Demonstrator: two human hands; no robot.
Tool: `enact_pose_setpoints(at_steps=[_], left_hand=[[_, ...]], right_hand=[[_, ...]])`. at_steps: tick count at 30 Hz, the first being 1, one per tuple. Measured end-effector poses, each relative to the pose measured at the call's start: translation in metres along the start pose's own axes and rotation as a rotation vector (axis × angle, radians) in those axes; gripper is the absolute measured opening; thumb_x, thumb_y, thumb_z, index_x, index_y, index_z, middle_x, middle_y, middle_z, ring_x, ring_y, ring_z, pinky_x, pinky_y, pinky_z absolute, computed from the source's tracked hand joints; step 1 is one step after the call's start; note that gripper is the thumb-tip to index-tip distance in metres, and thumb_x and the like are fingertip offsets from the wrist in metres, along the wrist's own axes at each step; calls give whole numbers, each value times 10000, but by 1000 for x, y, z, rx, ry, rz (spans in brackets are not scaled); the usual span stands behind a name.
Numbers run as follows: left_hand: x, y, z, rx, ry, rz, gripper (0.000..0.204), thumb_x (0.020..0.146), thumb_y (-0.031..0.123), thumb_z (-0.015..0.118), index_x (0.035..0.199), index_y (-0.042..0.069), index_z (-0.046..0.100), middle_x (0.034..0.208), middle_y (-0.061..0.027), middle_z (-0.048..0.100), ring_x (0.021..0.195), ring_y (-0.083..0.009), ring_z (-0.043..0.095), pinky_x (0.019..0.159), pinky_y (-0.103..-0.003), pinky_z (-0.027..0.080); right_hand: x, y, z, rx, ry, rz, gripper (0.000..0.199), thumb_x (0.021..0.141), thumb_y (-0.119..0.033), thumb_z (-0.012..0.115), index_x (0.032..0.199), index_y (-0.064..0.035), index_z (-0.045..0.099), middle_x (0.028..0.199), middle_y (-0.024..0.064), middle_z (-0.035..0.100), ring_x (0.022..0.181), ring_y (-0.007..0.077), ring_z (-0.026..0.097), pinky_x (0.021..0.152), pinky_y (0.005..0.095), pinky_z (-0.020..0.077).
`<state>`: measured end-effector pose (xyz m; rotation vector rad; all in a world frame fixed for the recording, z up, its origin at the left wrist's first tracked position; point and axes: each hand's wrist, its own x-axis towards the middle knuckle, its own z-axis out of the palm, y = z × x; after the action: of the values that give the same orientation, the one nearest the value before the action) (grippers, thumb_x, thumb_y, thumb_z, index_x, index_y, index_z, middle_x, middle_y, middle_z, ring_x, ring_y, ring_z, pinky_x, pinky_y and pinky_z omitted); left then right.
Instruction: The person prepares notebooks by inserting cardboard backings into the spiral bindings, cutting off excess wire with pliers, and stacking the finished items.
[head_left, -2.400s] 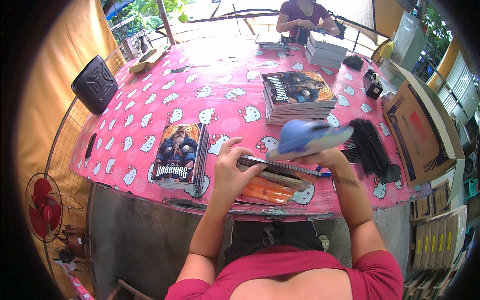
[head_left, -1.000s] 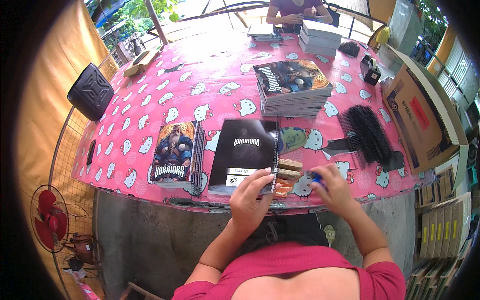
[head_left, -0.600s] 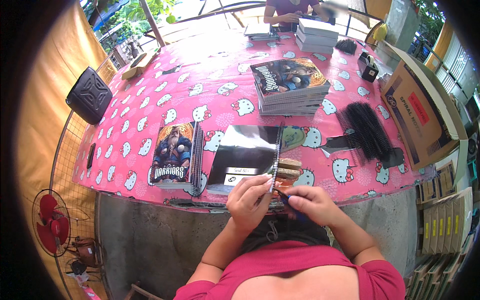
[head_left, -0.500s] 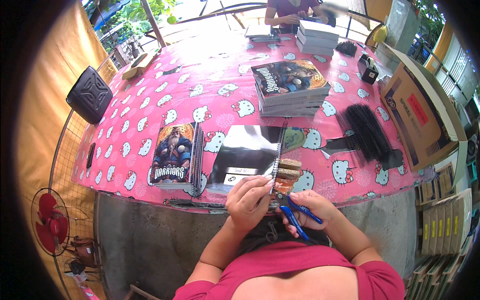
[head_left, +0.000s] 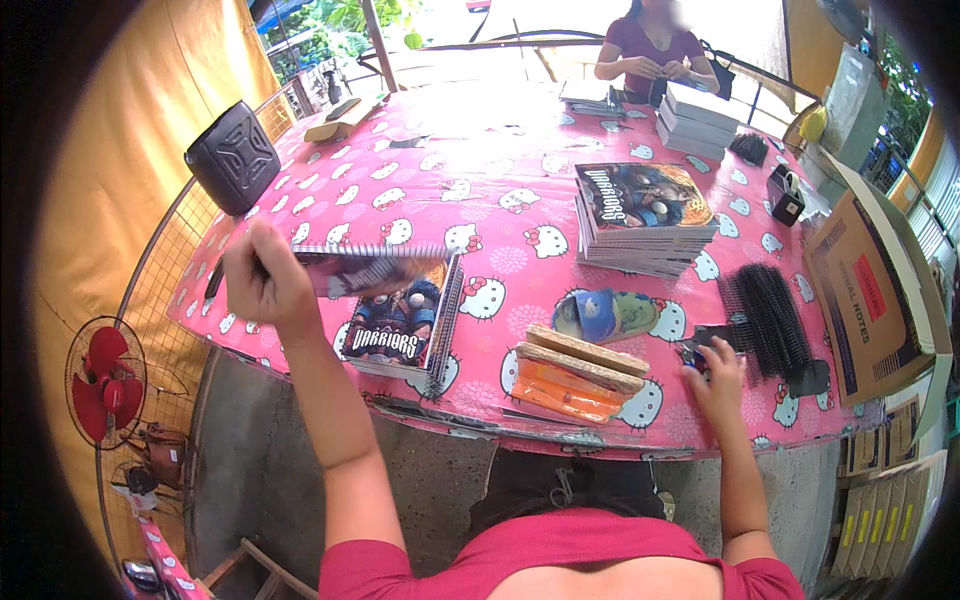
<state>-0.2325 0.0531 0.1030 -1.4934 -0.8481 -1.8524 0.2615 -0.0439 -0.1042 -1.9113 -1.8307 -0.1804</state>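
Observation:
My left hand (head_left: 265,280) is closed on one end of a spiral-bound notebook (head_left: 375,268), blurred by motion and tilted. It hangs over a stack of spiral notebooks (head_left: 395,325) with illustrated covers at the left of the table. At the right, my right hand (head_left: 720,390) is low over the tabletop, fingers curled around blue-handled pliers (head_left: 698,366). The pliers' jaws point toward a pile of black plastic spiral coils (head_left: 765,325). My fingers partly hide the handles.
Between my hands lie wooden blocks with orange wrapping (head_left: 575,375) and a blue-green pouch-like item (head_left: 605,313). Beyond stands a tall stack of books (head_left: 645,220). A cardboard box (head_left: 870,285) stands at the right edge, a black case (head_left: 235,158) at the left. Across the table sits another person (head_left: 655,60).
My left hand has swung left, carrying the notebook from in front of me to above the left stack. My right hand has moved right with the pliers, down to the table by the coils.

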Motion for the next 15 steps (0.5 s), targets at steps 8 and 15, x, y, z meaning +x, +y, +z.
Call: enact_pose_setpoints(at_steps=[8,15], left_hand=[[-94,-85,79,254,-1362,40,331,968,345,457,1144,110,612,1130,-90,640,1083,-259,576,948,-564,366],[-158,-100,62,122,-1580,-218,422,995,405,359,1283,153,537,1268,-95,574,1231,-254,487,1068,-520,253]], right_hand=[[84,-9,-24,359,257,-81,252,857,-203,659,994,8,645,1231,210,557,1141,361,539,965,408,420],[184,8,-27,372,402,-55,274,856,-249,667,967,1,669,1085,187,631,1028,317,608,885,377,461]])
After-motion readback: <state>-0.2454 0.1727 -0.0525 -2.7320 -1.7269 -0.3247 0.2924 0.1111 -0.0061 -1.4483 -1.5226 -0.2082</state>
